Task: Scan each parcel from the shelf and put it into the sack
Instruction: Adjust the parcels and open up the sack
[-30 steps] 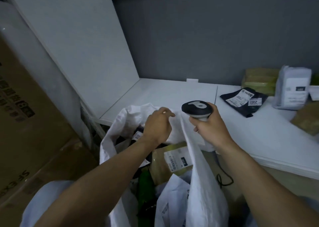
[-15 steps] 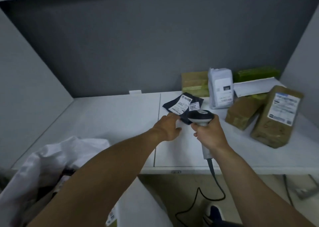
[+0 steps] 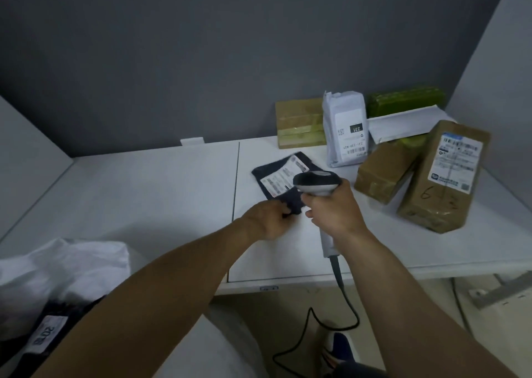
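Note:
A flat dark parcel (image 3: 276, 173) with a white label lies on the white shelf (image 3: 144, 193). My left hand (image 3: 267, 219) pinches its near corner. My right hand (image 3: 334, 208) grips a corded barcode scanner (image 3: 315, 182), whose head hovers over the parcel's right part. The white sack (image 3: 63, 265) sits at lower left, its mouth showing a dark parcel with a label inside.
More parcels crowd the shelf's right end: a white bag parcel (image 3: 345, 130), two brown boxes (image 3: 380, 173) (image 3: 443, 179), a tan box (image 3: 299, 121), a green one (image 3: 406, 100) and a white envelope (image 3: 403, 124). The scanner cable (image 3: 331, 326) trails to the floor.
My left hand left the sack's rim, reached to the shelf and took hold of the dark parcel's corner. The scanner moved over the parcel. My view swung right from the sack.

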